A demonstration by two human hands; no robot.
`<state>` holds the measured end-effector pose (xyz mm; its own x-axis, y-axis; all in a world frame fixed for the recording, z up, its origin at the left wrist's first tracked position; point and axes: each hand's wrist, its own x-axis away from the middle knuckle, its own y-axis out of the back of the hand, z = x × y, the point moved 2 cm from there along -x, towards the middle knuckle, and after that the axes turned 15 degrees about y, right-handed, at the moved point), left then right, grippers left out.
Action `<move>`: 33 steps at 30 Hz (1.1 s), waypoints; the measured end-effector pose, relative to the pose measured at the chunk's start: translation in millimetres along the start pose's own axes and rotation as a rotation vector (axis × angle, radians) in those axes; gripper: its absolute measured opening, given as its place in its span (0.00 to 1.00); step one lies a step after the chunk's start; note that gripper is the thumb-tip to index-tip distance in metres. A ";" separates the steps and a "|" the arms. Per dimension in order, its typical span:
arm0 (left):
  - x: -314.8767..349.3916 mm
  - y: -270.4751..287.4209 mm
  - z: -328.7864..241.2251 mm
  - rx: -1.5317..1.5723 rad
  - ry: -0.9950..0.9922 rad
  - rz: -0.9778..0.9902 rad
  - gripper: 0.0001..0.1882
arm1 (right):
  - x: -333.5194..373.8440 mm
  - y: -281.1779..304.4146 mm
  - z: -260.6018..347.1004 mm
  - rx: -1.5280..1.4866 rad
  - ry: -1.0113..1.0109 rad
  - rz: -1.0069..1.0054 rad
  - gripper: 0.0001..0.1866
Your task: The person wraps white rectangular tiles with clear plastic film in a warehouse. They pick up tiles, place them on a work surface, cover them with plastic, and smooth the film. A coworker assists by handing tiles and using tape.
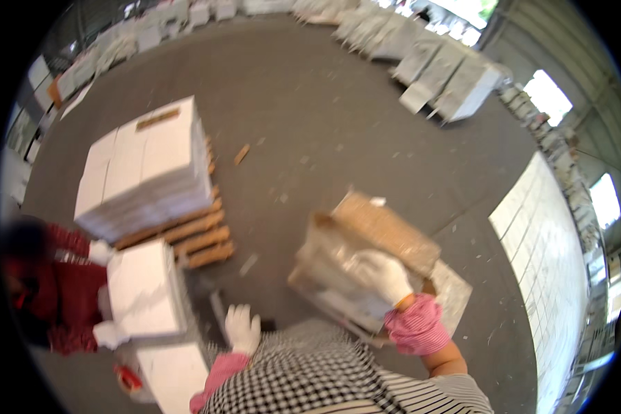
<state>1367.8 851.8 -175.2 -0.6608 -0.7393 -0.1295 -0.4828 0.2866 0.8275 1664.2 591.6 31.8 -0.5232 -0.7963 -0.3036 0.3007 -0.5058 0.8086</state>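
My right hand (pixel 383 276), in a white glove, reaches over an open brown cardboard box (pixel 366 217) with clear plastic (pixel 324 259) inside. Motion blurs its fingers, so whether they grip anything is hidden from me. Lower and to the left, my left hand (pixel 243 330), also white-gloved, has its fingers spread and holds nothing visible. A narrow grey bar (pixel 218 307) lies just beside it. Left of that hand stands a white stack (pixel 145 283), with a co-worker's gloved hands at its far left side.
At the left a person in dark red (pixel 76 297) bends over the stack. A larger white stack (pixel 145 159) sits on a wooden pallet (pixel 203 238). A wood piece (pixel 241 154) lies on the grey floor. Wrapped stacks (pixel 448 76) stand far right, with a long white surface (pixel 541 276) nearer.
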 end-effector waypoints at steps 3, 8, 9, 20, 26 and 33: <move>3.7 -20.3 -9.4 0.007 -0.005 0.063 0.14 | -7.4 -3.4 -28.6 0.381 -0.066 0.417 0.22; 1.3 -3.2 -21.5 -0.111 -0.079 0.088 0.10 | -17.7 -27.2 -35.6 0.508 0.010 0.679 0.25; 0.6 1.6 -18.6 -0.125 -0.100 0.050 0.11 | -23.1 -45.7 -49.0 0.505 0.057 0.682 0.26; 0.3 -3.6 -17.1 -0.090 -0.135 0.000 0.08 | -13.8 -63.8 -139.1 0.195 -0.054 0.374 0.17; -21.6 20.7 -35.8 -0.009 -0.147 -0.003 0.08 | -23.7 3.7 -42.6 0.321 0.222 0.443 0.10; -95.9 71.2 -129.4 0.232 -0.186 0.080 0.14 | -49.5 69.6 -1.5 -0.613 -0.470 -0.074 0.11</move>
<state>1471.2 864.2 -33.3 -0.7858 -0.5904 -0.1845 -0.5291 0.4871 0.6948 1712.2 595.3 102.3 -0.8011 -0.5984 0.0103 0.5678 -0.7544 0.3293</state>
